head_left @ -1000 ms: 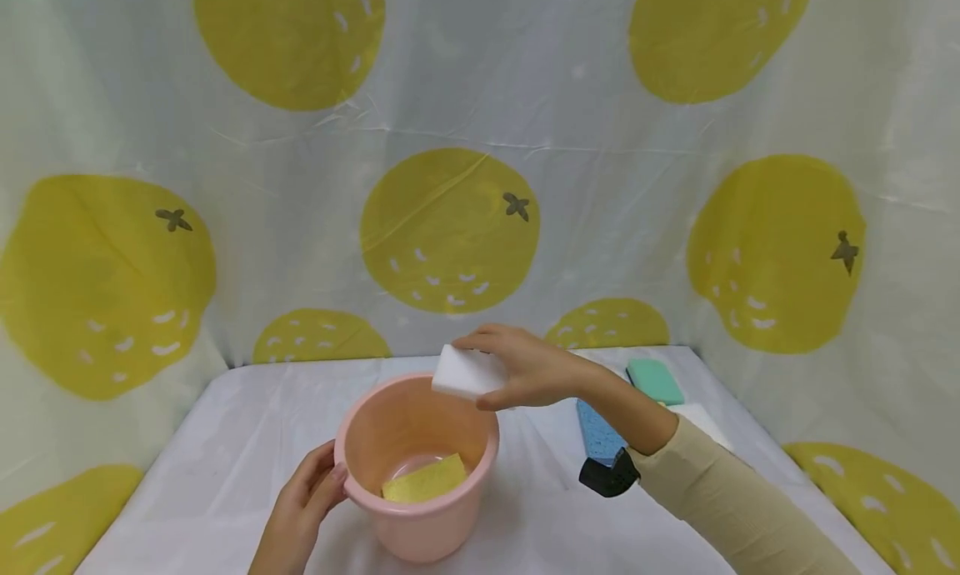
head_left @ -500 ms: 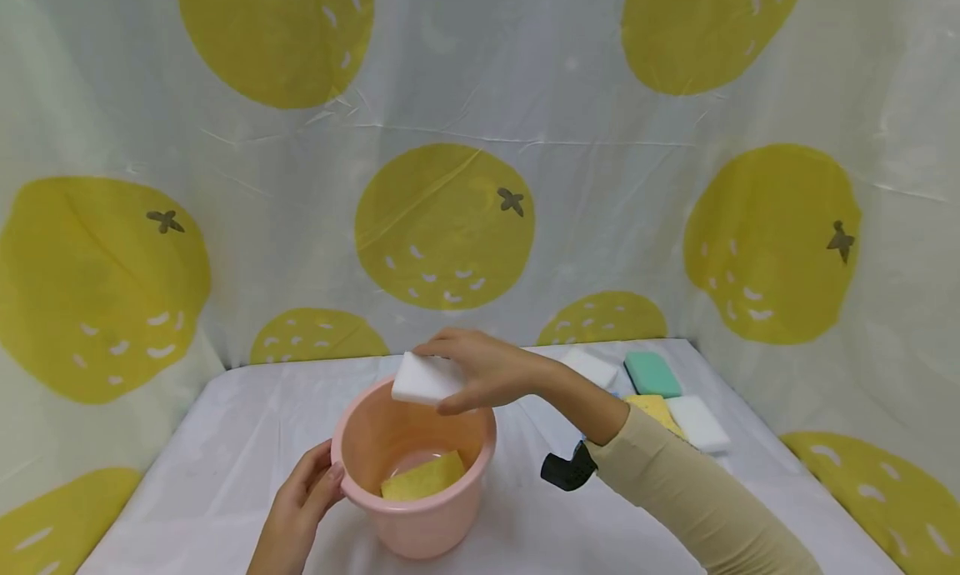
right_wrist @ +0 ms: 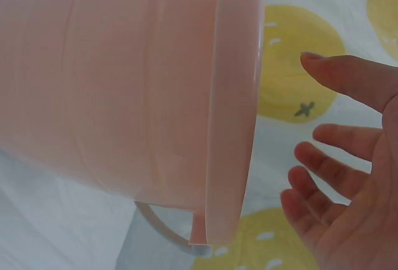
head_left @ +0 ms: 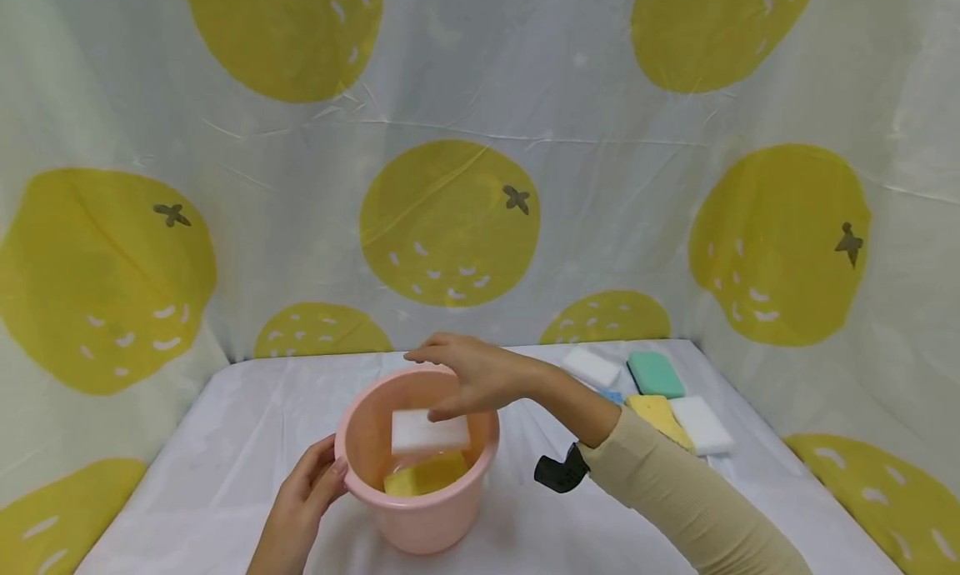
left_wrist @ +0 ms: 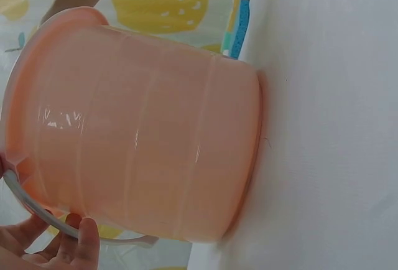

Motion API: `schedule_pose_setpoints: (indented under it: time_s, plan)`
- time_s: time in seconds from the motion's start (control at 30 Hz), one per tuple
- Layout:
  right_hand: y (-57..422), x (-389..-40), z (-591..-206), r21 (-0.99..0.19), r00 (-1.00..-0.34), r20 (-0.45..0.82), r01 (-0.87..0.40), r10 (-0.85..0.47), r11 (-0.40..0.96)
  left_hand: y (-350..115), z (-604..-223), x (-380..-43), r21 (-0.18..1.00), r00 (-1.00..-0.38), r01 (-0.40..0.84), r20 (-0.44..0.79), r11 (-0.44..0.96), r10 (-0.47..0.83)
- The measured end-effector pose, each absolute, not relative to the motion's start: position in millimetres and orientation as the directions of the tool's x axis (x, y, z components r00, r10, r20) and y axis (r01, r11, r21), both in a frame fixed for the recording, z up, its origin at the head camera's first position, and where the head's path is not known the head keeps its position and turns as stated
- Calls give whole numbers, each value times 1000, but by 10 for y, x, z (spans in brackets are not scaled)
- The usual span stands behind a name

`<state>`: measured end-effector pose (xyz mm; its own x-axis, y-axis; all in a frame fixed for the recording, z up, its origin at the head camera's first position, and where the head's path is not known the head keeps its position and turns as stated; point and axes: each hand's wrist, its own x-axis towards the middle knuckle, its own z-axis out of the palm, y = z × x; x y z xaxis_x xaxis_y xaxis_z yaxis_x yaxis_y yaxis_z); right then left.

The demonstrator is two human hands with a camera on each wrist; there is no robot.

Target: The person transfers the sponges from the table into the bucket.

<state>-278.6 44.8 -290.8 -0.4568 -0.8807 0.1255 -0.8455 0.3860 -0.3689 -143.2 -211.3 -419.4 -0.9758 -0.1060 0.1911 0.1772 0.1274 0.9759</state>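
Observation:
A pink bucket (head_left: pixel 431 529) stands upright on the cloth-covered table. At its left rim my left hand (head_left: pixel 300 492) grips it; in the left wrist view the fingers of my left hand (left_wrist: pixel 56 245) are by its grey handle (left_wrist: pixel 37 211). Inside the bucket is a white sponge (head_left: pixel 427 436), just behind a yellow sponge (head_left: pixel 426 475); whether the white one is still falling cannot be told. Over the bucket's mouth hovers my right hand (head_left: pixel 476 375), fingers spread and holding nothing. The right wrist view has my right hand (right_wrist: pixel 348 164) apart from the rim.
Right of the bucket, several sponges lie grouped: a white one (head_left: pixel 591 367), a green one (head_left: pixel 655 373), a yellow one (head_left: pixel 660 417), another white one (head_left: pixel 701 425) and a partly hidden blue one (head_left: pixel 611 397). A fruit-patterned curtain (head_left: pixel 450 225) hangs behind the table.
My right hand moved left with the white sponge, then let it go into the bucket. My left hand kept its grip on the rim.

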Motion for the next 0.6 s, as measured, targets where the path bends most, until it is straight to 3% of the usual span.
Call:
schedule_pose_setpoints:
  time_s: [0.6]
  plan:
    - [671,-2802,-2953,-388,-478,154,-834,-865,392,-2107,-4196,-1425,975,-975,178,193,130,-111]
